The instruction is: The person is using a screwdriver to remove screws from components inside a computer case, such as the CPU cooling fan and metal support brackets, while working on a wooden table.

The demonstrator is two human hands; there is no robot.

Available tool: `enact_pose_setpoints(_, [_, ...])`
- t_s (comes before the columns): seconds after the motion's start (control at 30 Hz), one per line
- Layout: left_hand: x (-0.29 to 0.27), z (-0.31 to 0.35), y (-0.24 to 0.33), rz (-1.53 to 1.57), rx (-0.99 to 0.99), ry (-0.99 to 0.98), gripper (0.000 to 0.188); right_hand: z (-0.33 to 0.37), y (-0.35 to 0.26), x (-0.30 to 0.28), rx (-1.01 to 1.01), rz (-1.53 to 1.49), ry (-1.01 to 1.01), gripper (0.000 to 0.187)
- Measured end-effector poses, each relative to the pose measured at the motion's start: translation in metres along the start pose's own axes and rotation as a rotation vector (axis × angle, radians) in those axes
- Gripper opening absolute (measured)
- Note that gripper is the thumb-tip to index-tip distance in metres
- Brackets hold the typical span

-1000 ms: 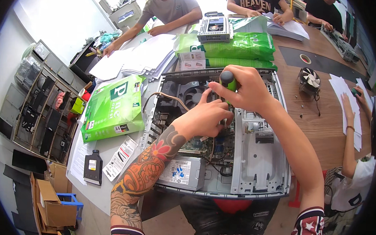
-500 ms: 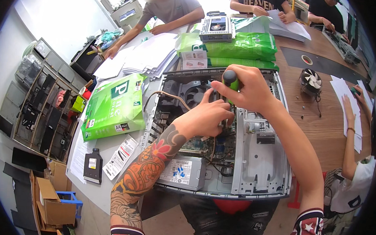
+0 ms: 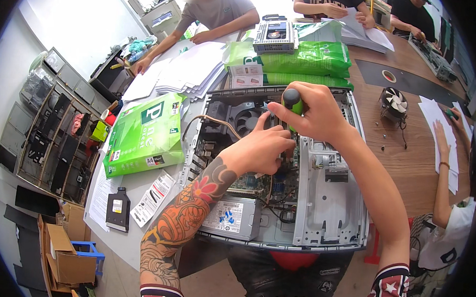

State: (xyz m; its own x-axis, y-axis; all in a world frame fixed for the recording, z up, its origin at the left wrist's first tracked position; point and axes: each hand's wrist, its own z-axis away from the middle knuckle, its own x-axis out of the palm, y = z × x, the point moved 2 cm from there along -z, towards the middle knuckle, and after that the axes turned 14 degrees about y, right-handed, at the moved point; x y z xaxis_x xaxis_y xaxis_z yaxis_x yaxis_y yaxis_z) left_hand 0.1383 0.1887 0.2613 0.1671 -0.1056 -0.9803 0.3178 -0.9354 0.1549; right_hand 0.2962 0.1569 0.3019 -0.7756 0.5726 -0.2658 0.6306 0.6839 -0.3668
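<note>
An opened desktop computer case [image 3: 328, 228] lies flat in front of me, its insides bare. In my right hand [image 3: 323, 112] is a black and green screwdriver [image 3: 292, 99], held upright by its handle over the middle of the case. My left hand [image 3: 262, 150] reaches in beside the screwdriver, index finger stretched toward it and the other fingers curled down. Whatever those fingertips grip or touch is hidden. A round black fan [image 3: 246, 122] sits just beyond my left hand. Nearer me, the silver power supply [image 3: 229, 217] and the green circuit board [image 3: 247, 184] show below my left wrist.
Left of the case lie a green paper pack [image 3: 147, 135] and a black flat part [image 3: 118, 209]. Behind it, a metal drive unit [image 3: 275, 36] rests on green packs [image 3: 307, 58]. To the right stand a cooler fan [image 3: 395, 103] and a tape roll [image 3: 388, 76]. Other people work around the table.
Both my hands and the screwdriver stay almost exactly where they were. Across the table, a person's hands have shifted slightly with a sheet of paper.
</note>
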Motion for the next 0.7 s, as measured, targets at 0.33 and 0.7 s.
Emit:
enact_pose_setpoints(0.33, [0.0003,0.0003,-0.0005,0.031,0.023,0.011,0.024,0.0002,0.0009,-0.0003,-0.001,-0.001,-0.009,0.038])
enact_pose_setpoints(0.7, [0.0014,0.0022,-0.0001,-0.042,0.033,0.106,0.023,0.0005,0.0008,0.0008,0.011,0.015,-0.005,0.036])
